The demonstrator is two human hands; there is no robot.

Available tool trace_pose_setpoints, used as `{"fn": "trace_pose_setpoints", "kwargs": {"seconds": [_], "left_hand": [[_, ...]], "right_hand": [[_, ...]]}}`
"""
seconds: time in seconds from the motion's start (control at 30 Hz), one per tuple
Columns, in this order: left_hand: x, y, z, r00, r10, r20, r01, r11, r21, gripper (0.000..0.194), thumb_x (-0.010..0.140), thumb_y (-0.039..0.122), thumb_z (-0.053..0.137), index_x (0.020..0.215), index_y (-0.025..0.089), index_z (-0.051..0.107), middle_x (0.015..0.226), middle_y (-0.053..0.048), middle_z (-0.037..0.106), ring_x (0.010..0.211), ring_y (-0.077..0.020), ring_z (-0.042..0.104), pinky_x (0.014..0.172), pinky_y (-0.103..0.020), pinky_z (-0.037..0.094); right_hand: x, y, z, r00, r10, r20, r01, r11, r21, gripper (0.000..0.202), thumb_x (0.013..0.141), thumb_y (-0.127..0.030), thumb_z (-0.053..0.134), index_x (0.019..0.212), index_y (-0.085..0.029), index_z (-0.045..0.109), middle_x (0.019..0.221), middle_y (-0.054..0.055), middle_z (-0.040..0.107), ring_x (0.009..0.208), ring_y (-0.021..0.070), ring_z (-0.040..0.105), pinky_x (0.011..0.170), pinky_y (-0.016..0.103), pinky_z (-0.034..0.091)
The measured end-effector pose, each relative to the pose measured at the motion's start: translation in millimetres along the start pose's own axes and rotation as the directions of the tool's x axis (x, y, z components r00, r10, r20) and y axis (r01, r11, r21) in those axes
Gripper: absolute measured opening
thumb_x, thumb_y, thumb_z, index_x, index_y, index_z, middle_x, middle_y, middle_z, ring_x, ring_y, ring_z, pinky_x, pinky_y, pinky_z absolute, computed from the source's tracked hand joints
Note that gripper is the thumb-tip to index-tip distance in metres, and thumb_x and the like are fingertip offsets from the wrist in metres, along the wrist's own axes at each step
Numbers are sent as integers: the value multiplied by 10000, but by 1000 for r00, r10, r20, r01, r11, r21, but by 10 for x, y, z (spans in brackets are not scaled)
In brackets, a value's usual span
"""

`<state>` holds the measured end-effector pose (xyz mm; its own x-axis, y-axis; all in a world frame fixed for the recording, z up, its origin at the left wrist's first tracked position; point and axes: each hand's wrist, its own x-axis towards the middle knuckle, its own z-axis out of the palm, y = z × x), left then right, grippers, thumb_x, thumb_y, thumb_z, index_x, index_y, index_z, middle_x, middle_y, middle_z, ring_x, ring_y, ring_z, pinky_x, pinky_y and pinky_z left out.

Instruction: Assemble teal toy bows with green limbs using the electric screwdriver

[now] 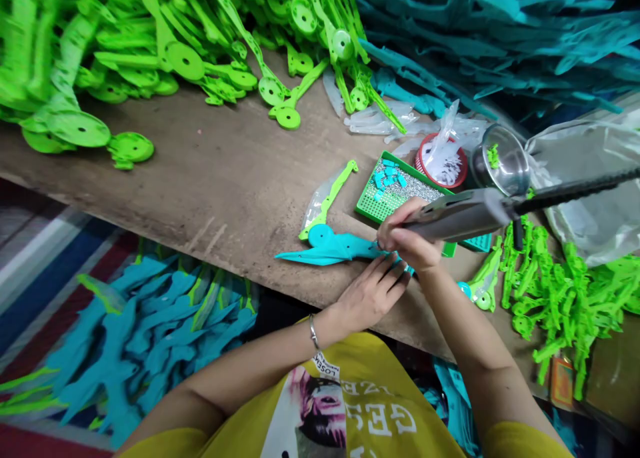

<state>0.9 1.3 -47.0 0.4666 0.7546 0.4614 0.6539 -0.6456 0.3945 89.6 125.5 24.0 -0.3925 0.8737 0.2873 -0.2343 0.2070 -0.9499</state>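
The right hand [411,239] grips the driver [457,215]; the left hand [369,295] lies flattened against the blue part [340,248], which could twist if poorly braced.

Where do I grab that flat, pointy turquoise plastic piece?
I'd pinch the turquoise plastic piece by its wide middle, coming from the person's side. There it lies uncovered; the left hand and right hand crowd its right end, and the bright green plastic arm juts from the far side. Its thin pointed tip is probably harder to hold.
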Motion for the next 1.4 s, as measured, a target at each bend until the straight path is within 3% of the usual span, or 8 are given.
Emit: {"fn": "trace_pose_setpoints", "kwargs": {"seconds": [0.17,0.27,0.5,0.8,1.0,1.17,1.3,1.4], "left_hand": [[0,-23,-16,999,36,-3,-36,999,41,404,1009,123,480,1402,79,566,1475,-176,583,1459,-343,466,1197,-525,453],[1,-28,-9,999,36,-16,-35,999,40,401,1010,116,471,1395,83,575,1466,-168,596,1450,-345,480,1182,-525,470],[-4,-31,3,999,33,-9,-32,999,37,408,1012,113,465,1406,88,568,1486,-164,582,1471,-331,457,1193,-518,462],[-17,-29,49,999,34,-2,-34,999,18,420,1002,109,481,1414,73,555,1489,-180,576,1485,-339,437,1202,-530,446],[-19,-37,42,999,42,-12,-42,999,2,415,1000,112,503,1410,76,554,1495,-193,564,1486,-335,436,1199,-531,455],[-17,-30,50,999,25,-25,-26,999,-43,330,1001,138,514,1311,88,617,1388,-158,639,1403,-337,530,1211,-511,454],[-20,-3,30,999,-28,19,30,994,-105,332,1040,151,401,1258,100,646,1326,-132,667,1348,-329,584,1175,-493,483],[-20,9,-4,996,-45,72,54,991,-122,375,1043,136,341,1274,90,633,1381,-106,635,1357,-341,573,1174,-489,474]], "right_hand": [[302,15,-163,907,-265,-327,244,964,-103,187,811,-369,723,817,-248,581,532,-74,532,457,119,527,517,288,496],[408,163,-277,887,-243,-393,167,962,-216,270,808,-409,728,710,-237,545,543,-60,533,489,121,539,560,300,502],[430,352,-344,889,-174,-423,48,956,-291,348,780,-530,725,927,-246,590,543,-82,519,479,142,538,547,322,504],[470,328,-296,901,-153,-406,43,962,-269,313,768,-496,733,864,-248,568,520,-87,510,439,128,500,508,307,454],[383,9,-116,900,-182,-397,110,974,-196,283,790,-434,732,719,-239,539,530,-64,510,462,126,522,533,307,488],[101,-221,297,966,-183,-185,187,982,5,151,824,-271,697,963,-253,642,542,-64,559,435,138,516,471,297,476],[-101,-96,428,993,-113,-38,115,993,37,210,866,-264,676,1071,-268,629,602,-51,608,497,158,571,515,321,507],[-158,43,399,999,-4,-42,3,1000,-4,221,863,-351,699,1044,-258,614,599,-51,599,514,162,575,539,333,513]]}}
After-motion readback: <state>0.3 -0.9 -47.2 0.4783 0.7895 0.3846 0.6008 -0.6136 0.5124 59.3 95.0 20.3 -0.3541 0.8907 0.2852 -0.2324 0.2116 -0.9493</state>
